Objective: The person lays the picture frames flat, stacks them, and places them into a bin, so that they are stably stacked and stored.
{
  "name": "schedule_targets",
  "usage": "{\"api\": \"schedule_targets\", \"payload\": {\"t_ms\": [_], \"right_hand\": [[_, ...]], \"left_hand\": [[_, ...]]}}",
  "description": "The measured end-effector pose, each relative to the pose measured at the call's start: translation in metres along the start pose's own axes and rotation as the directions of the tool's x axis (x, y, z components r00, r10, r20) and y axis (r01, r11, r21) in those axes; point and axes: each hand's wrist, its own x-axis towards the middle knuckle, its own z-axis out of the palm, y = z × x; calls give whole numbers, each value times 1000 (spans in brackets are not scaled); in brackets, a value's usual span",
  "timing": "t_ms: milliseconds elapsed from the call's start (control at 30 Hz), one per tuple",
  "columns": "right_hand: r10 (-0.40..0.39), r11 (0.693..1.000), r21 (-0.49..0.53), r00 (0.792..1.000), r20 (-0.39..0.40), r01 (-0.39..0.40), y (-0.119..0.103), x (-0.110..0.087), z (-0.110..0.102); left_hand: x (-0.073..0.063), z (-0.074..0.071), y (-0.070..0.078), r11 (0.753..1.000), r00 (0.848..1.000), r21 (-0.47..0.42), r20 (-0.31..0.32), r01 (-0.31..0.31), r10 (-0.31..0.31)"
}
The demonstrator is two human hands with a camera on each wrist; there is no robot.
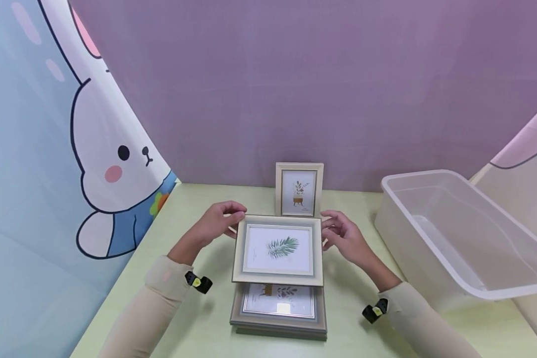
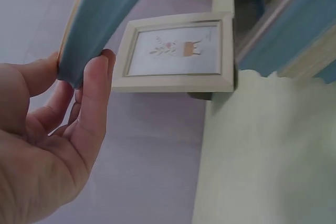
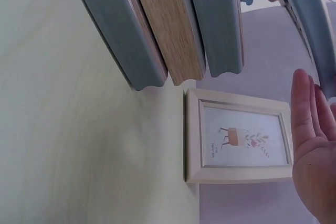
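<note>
A cream picture frame (image 1: 277,249) with a green leaf print is held up above a stack of picture frames (image 1: 278,324). My left hand (image 1: 215,223) pinches its far left corner, thumb on one face and fingers on the other, as the left wrist view shows. At the far right edge is my right hand (image 1: 346,237), with thumb and fingers on either side of the border. In the right wrist view its fingers (image 3: 304,108) lie along the held frame's blue-grey edge (image 3: 310,19). The stack's top frame holds a potted plant print, partly covered by the held frame.
A small cream frame (image 1: 279,186) with a potted plant picture stands upright behind, against the purple backdrop (image 1: 295,89). A translucent plastic bin (image 1: 422,258) stands on the right of the pale table (image 1: 197,333). A rabbit-printed curtain (image 1: 31,209) hangs at the left.
</note>
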Motion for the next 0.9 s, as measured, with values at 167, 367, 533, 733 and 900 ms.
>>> {"api": "schedule_targets", "payload": {"t_ms": [167, 367, 533, 733, 900], "right_hand": [[58, 998, -1, 997, 51, -58, 1, -3, -3], [120, 992, -46, 982, 147, -115, 7, -8, -7], [146, 989, -64, 965, 216, -135, 12, -11, -11], [173, 985, -76, 937, 302, -157, 15, -14, -15], [180, 984, -61, 921, 346, -169, 18, -15, -16]], "left_hand": [[-4, 6, -9, 999, 998, -33, 57, 38, -36], [-9, 13, -21, 995, 990, -52, 119, 84, -77], [-11, 17, -29, 994, 984, -24, 145, 109, -104], [-13, 21, -33, 991, 978, 7, 163, 132, -131], [-14, 22, -37, 991, 975, 32, 175, 133, -137]]}}
